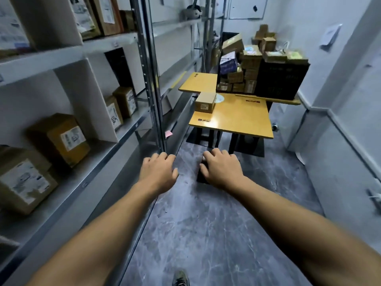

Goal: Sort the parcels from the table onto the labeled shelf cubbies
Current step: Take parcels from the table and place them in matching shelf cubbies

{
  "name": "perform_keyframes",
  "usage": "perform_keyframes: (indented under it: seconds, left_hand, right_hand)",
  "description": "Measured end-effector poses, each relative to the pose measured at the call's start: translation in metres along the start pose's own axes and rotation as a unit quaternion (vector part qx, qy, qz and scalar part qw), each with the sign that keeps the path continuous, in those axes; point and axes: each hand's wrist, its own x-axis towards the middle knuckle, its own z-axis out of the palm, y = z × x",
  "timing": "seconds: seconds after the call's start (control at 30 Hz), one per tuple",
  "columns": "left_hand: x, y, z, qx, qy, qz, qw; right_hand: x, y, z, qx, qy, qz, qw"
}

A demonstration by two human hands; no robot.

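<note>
At centre frame, left hand (159, 172) hangs loosely curled, holding nothing; right hand (220, 170) curls over something dark, and I cannot tell whether it grips. Above them, 1 parcel (205, 102) sits on the yellow table (243, 120), with the shelf (99, 168) at left.

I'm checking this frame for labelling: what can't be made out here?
Head view only.
1. Label print on the brown cardboard parcel on the grey metal shelf: blurred, too small.
2. Dark object under the right hand: the hand covers it; held or not, unclear.
3. Inside of the black plastic crate: hidden by its wall.
</note>
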Motion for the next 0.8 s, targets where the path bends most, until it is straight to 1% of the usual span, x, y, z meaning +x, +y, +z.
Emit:
perform_keyframes:
  seconds: [0.07,0.17,0.3,0.4,0.6,0.8]
  left_hand:
    - [0.043,0.0,0.004,-0.003,0.015,0.018,1.0]
    - [0.112,0.003,0.005,0.007,0.029,0.052,0.998]
    - [0.193,0.02,0.006,0.009,0.036,0.089,0.995]
    - [0.236,0.038,0.017,-0.005,0.037,0.113,0.993]
    - [0.333,0.068,0.044,-0.013,0.023,0.114,0.993]
    - [0.436,0.103,0.065,-0.023,0.012,0.082,0.996]
  right_hand:
    - [0.034,0.013,0.002,0.002,0.012,0.013,1.0]
    - [0.078,0.038,0.007,-0.008,0.008,0.027,1.0]
    - [0.121,0.081,0.011,-0.01,0.003,0.07,0.998]
    - [0.153,0.11,0.017,-0.017,0.001,0.067,0.998]
    - [0.231,0.184,0.039,0.003,-0.016,0.09,0.996]
    - [0.315,0.263,0.069,0.031,-0.022,0.093,0.995]
